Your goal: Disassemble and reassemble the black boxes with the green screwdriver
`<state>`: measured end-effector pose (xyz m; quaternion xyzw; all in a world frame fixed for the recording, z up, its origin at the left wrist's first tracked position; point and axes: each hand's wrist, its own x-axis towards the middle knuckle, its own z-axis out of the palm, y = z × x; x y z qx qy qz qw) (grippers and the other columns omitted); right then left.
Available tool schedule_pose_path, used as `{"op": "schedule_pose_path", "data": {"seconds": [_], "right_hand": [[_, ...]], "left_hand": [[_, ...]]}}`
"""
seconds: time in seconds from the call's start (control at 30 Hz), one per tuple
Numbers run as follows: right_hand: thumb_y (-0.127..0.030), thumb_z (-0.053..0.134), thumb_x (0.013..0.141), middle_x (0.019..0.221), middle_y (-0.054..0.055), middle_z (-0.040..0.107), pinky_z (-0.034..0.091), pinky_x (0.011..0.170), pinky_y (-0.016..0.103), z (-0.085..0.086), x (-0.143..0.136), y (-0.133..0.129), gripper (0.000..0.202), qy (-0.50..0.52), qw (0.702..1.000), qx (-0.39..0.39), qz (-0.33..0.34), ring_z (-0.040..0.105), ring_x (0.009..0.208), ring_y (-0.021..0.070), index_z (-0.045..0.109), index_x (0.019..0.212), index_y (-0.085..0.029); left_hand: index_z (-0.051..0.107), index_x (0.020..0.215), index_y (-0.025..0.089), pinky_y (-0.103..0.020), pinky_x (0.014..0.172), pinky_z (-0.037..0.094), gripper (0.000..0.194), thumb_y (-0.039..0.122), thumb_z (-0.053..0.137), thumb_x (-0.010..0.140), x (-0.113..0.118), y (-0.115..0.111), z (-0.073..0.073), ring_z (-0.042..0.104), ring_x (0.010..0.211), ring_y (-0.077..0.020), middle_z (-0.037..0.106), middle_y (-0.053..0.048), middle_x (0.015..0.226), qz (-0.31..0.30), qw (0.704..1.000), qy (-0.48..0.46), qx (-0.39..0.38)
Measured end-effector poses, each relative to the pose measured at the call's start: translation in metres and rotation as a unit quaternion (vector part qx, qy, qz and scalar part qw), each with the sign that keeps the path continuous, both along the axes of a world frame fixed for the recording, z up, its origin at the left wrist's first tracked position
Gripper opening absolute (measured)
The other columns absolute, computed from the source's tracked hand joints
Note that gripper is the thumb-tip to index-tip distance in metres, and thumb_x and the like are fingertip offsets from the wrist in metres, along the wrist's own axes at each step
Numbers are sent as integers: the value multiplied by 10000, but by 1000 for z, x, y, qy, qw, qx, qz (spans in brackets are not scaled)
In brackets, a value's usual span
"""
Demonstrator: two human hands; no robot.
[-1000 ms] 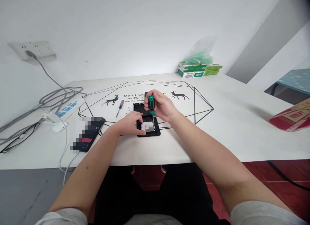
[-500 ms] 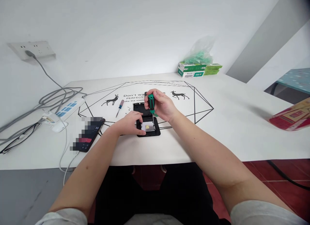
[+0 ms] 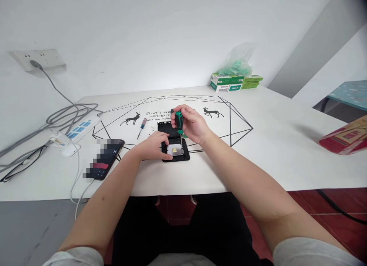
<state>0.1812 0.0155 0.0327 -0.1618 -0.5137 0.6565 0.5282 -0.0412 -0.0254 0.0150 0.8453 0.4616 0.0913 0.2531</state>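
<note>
My right hand [image 3: 192, 122] is wrapped round the green and black handle of a screwdriver [image 3: 179, 122]. The screwdriver stands nearly upright, and its tip meets the right side of a light metallic plate [image 3: 172, 148] with a yellow square on it. That plate sits inside a black rectangular casing [image 3: 186, 157] on the table. My left hand [image 3: 156, 145] grips the left side of the casing, thumb at the near edge and fingers at the far edge. Another black casing part [image 3: 164, 129] lies just behind, partly covered by my right hand. Small dark bits [image 3: 151, 129], perhaps screws, lie to its left.
A smaller screwdriver [image 3: 142, 127] lies left of the casing. Further left are a phone [image 3: 110, 159], a power strip [image 3: 83, 128] and coiled grey cables [image 3: 65, 113]. Green boxes [image 3: 228, 80] stand against the wall. A red package [image 3: 346, 138] is at the right edge of the table.
Both hands, the screwdriver and the casing hold almost the same position. The number on the phone screen has gone from 55 to 56.
</note>
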Motion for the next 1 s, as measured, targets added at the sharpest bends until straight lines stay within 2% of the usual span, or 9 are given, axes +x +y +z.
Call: {"op": "schedule_pose_path", "data": {"seconds": [0.1,0.2,0.3,0.43,0.57,0.63,0.8,0.9,1.0], "right_hand": [[-632,936,762,897,-3,702,558,702,309,-1,-1,-1,480,0,1000,5,-17,640,794,159,689,943,-262],[-508,1019,679,838,-44,643,522,694,293,-2,1,0,488,-17,999,23,-46,592,740,131,675,925,-264],[-451,969,727,786,-47,634,508,697,306,-2,3,2,400,-34,998,27,-45,582,711,135,703,955,-258],[-421,845,789,821,-8,704,543,710,326,0,3,3,306,-7,1000,16,-21,624,758,166,734,1012,-244],[-506,827,818,847,14,727,565,702,326,2,0,1,310,8,1000,-8,-3,649,779,175,714,932,-241],[-561,863,812,861,7,713,548,686,309,2,-1,-1,360,10,1000,5,-17,641,779,164,710,893,-245],[-397,991,684,800,-42,639,500,679,296,-1,1,-1,344,-17,997,40,-63,564,728,134,722,850,-261],[-370,908,724,793,-29,648,500,687,308,-1,3,1,265,-17,998,27,-53,582,738,147,777,922,-253],[-365,829,752,826,-14,676,517,692,311,2,2,1,282,9,999,12,-33,601,746,155,780,1001,-243]], "left_hand": [[677,1014,267,-577,1227,453,490,616,891,744,0,0,-1,402,1585,-419,568,-126,1610,-2,1000,-3,3],[685,1018,268,-589,1218,462,491,613,897,740,-1,0,-1,412,1575,-437,581,-117,1595,-4,1000,-7,9],[690,1021,264,-581,1212,469,490,610,899,744,-1,0,-2,413,1572,-431,582,-124,1588,-4,1000,-6,10],[687,1017,265,-580,1210,472,487,609,903,748,-1,0,-1,413,1572,-425,583,-120,1589,-5,1000,-5,9],[691,1009,264,-582,1221,465,487,611,904,743,-1,1,-1,409,1576,-435,578,-113,1598,-2,1000,-3,7],[693,1016,265,-585,1217,470,490,615,901,743,-1,1,-1,413,1574,-436,572,-113,1605,-1,1000,-3,5],[689,1026,269,-587,1219,467,491,610,898,741,0,-1,1,400,1584,-428,564,-113,1618,3,1000,-4,-1],[685,1021,272,-584,1208,475,493,617,895,737,0,-1,1,401,1582,-432,567,-105,1620,4,1000,-3,-2],[686,1031,277,-580,1216,467,509,630,894,730,-1,-1,1,399,1585,-427,569,-105,1615,6,1000,-4,-3]]}}
